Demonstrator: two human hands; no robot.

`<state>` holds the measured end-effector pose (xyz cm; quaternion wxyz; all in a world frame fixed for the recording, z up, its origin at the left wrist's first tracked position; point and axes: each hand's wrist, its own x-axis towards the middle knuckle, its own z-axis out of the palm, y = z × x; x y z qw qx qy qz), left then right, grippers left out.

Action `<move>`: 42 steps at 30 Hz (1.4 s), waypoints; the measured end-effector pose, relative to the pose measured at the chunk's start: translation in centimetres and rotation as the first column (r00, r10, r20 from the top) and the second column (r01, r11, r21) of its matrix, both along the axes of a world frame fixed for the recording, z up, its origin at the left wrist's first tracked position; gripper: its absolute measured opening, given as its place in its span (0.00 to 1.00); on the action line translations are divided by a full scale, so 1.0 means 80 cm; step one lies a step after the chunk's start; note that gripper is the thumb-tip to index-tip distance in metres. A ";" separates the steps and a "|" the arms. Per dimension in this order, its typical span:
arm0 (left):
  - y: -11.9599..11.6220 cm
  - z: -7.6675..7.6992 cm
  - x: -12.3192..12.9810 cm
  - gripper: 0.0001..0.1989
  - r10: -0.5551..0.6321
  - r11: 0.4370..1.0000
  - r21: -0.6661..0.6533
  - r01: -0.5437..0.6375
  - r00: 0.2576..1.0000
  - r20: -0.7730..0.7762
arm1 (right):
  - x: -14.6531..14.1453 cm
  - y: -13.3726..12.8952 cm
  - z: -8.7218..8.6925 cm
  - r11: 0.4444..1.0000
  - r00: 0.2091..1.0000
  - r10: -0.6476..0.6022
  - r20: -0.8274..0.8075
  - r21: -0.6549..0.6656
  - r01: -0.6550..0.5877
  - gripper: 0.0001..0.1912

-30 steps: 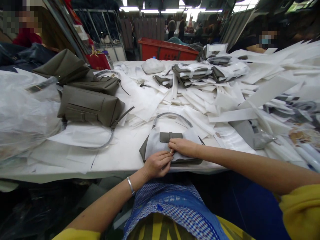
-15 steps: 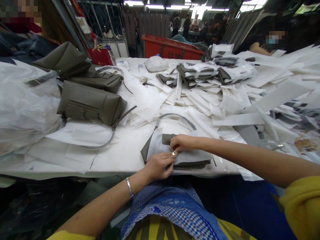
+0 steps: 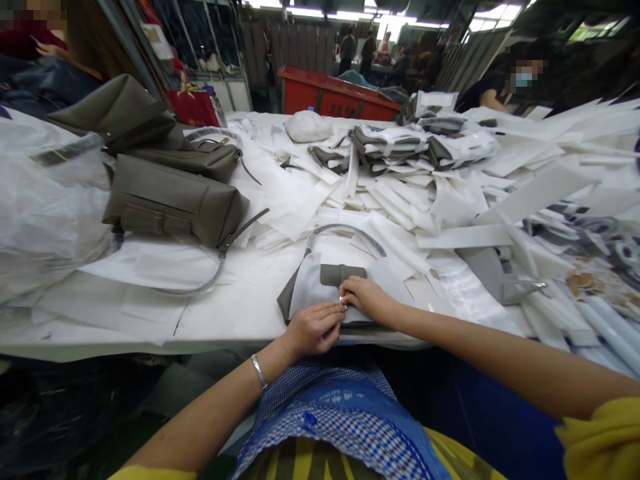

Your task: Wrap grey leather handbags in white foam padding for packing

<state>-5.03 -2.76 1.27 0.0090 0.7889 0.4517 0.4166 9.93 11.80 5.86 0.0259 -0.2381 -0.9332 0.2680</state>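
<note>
An olive-grey handbag (image 3: 286, 298) lies at the table's front edge, its front covered by a pale sheet (image 3: 307, 283) and its wrapped handle (image 3: 345, 229) arched away from me. My left hand (image 3: 316, 327) rests on the bag's lower front, fingers pressed together near a small shiny metal piece (image 3: 343, 303). From the right, my right hand (image 3: 366, 298) pinches at that same metal piece, just below the bag's olive flap tab (image 3: 331, 274). Both sets of fingertips nearly meet there and partly hide the piece.
More olive bags (image 3: 170, 200) are stacked at the left beside clear plastic wrap (image 3: 45, 220). White paper sheets (image 3: 400, 200) and wrapped bags (image 3: 390, 143) cover the back and right. Beyond stand a red bin (image 3: 335, 97) and a masked person (image 3: 493, 93) at the right.
My right hand has shifted slightly lower, showing more of the flap tab. The whole view has moved a little, bringing more of the table's right side into sight.
</note>
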 end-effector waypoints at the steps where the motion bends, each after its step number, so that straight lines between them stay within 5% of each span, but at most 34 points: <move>1: 0.000 0.000 0.000 0.15 0.002 1.000 0.003 -0.002 1.000 -0.002 | 0.003 -0.005 -0.002 0.999 0.999 -0.030 -0.016 0.014 0.030 0.06; 18: -0.001 0.007 0.014 0.13 0.086 0.996 -0.026 -0.086 0.996 -0.011 | 0.012 -0.045 -0.021 0.958 0.970 -0.191 -0.153 0.184 0.218 0.05; 29: -0.001 0.007 0.019 0.13 0.111 0.993 -0.038 -0.110 0.994 0.014 | 0.016 -0.065 -0.017 0.927 0.923 -0.319 -0.217 0.133 0.351 0.03; 37: -0.002 0.010 0.017 0.14 0.107 0.992 -0.077 -0.103 0.993 0.051 | 0.032 -0.033 0.000 0.988 0.979 -0.152 -0.133 0.007 0.155 0.08; 42: 0.000 0.011 0.016 0.14 0.103 0.991 -0.100 -0.094 0.991 0.081 | 0.033 -0.003 0.016 0.996 0.997 0.027 -0.068 0.082 -0.022 0.18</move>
